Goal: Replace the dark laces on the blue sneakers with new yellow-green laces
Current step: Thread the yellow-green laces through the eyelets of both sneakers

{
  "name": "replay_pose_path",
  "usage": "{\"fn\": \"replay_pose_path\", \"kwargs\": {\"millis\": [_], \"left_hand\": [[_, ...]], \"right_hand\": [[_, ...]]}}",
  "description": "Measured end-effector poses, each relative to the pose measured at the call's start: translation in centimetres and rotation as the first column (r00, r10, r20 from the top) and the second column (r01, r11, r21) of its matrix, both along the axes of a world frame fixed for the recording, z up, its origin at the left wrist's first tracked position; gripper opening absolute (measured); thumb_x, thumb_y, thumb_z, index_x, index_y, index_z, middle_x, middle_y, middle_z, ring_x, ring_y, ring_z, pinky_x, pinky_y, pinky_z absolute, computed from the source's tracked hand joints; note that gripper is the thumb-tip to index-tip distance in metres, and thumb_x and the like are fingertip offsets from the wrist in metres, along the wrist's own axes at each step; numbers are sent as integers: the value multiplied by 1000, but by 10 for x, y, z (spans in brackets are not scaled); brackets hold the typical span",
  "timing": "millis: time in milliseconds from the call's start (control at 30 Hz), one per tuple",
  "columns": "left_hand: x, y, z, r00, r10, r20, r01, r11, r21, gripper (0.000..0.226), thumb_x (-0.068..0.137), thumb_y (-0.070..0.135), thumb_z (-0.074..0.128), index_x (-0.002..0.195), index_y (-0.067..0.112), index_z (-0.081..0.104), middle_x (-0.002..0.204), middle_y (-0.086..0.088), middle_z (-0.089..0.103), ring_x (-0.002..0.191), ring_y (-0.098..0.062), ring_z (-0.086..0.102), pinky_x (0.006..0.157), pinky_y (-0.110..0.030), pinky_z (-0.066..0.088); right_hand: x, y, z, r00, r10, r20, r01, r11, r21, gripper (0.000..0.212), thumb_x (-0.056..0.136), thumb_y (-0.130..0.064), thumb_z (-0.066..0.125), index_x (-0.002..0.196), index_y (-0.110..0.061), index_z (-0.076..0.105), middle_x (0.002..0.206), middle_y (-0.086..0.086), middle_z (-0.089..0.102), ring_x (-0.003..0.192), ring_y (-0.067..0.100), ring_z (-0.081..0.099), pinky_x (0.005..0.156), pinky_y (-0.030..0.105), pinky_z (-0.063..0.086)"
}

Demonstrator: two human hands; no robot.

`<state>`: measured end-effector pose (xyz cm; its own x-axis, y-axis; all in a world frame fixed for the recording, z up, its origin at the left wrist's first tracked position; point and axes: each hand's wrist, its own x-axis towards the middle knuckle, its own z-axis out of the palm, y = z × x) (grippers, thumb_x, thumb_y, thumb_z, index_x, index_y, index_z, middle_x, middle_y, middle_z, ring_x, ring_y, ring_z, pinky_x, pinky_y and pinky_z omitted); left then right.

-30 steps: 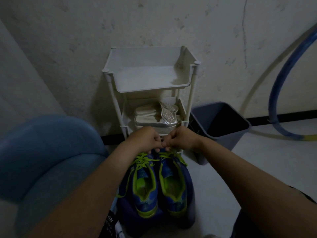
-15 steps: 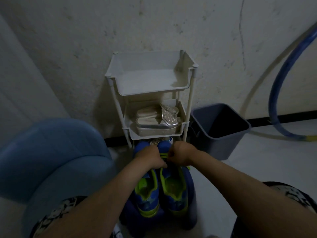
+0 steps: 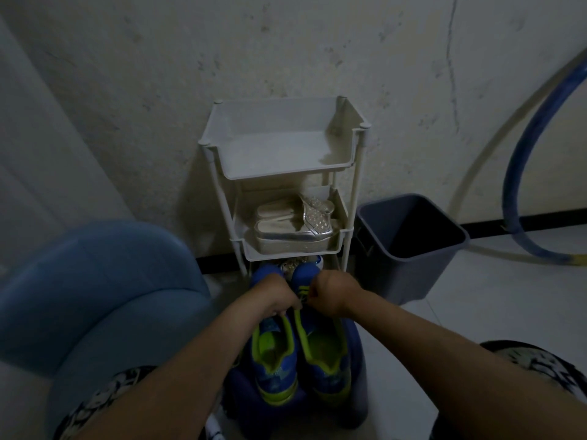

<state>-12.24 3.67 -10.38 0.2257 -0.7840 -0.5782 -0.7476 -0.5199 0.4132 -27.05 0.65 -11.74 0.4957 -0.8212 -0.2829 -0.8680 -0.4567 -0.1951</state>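
Blue sneakers [image 3: 276, 360] lie side by side just before the white rack [image 3: 286, 173], toes toward it, long axes running away from the person. Left hand [image 3: 273, 296] and right hand [image 3: 330, 293] meet over the lacing, equally near, fingers curled, apparently pinching the yellow-green lace [image 3: 301, 290].

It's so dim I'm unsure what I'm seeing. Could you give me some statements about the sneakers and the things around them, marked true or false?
1. The left hand and right hand both grip the blue sneakers with yellow-green lining. True.
2. The silvery shoes sit on the top shelf of the white plastic rack. False: they sit on its middle shelf.
3. The dark grey plastic bin stands to the right of the rack. True.
4. The big blue hoop lies flat on the floor. False: it stands on edge against the wall.
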Motion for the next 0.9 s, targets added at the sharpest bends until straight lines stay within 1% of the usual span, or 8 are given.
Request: {"fn": "replay_pose_path", "kwargs": {"millis": [133,233,400,567,700,733,833,900], "left_hand": [[0,1,2,999,10,-37,-10,1000,19,27,78,22,76,98,5,68,59,-8,54,42,-14,40,42,-18,32],[1,1,2,999,9,-51,-8,1000,14,33,78,23,76,104,4,69,59,-7,55,41,-14,41,41,-17,32],[0,3,4,998,-27,-53,27,1000,2,29,79,24,74,102,5,71,57,-7,55,39,-13,41,40,-17,32],[-1,4,9,996,-86,0,86,996,3,16,84,18,61,89,6,70,54,-7,54,40,-16,42,44,-18,33],[2,7,13,967,-238,92,247,965,-93,18,92,16,53,89,12,70,88,-10,69,71,-18,60,65,-25,47],[3,7,13,959,-270,90,278,955,-104,17,91,16,55,90,11,71,92,-10,70,70,-18,62,65,-25,49],[6,5,12,941,-331,68,337,933,-126,12,86,10,63,83,13,74,83,-8,71,52,-15,58,48,-17,46],[8,3,10,935,-346,72,353,925,-141,14,86,8,64,77,16,72,80,-6,71,55,-16,61,44,-16,44]], "right_hand": [[1,2,0,999,34,-23,-36,997,-61,29,92,-41,55,101,-19,70,104,6,68,98,25,64,82,34,49],[1,3,-1,997,70,-33,-72,994,-84,29,92,-39,52,100,-18,70,106,7,68,100,27,63,79,32,45],[2,4,-1,993,108,-37,-111,989,-93,31,94,-42,51,102,-20,71,106,6,67,102,27,61,78,31,36],[3,6,-3,997,71,7,-70,994,-87,29,94,-41,51,97,-20,72,102,6,68,97,26,63,78,32,43],[3,6,-2,996,81,26,-79,995,-63,31,94,-42,51,101,-19,71,105,6,67,98,27,63,84,36,50],[3,6,-3,996,88,25,-86,994,-65,31,94,-42,51,100,-20,71,106,6,67,99,27,62,85,37,50],[2,5,-3,995,99,31,-97,994,-45,28,94,-42,52,100,-23,70,107,6,67,100,26,62,86,36,50],[1,4,-1,994,104,34,-103,995,-8,26,94,-41,52,102,-24,70,108,5,66,102,25,61,89,38,50]]}}
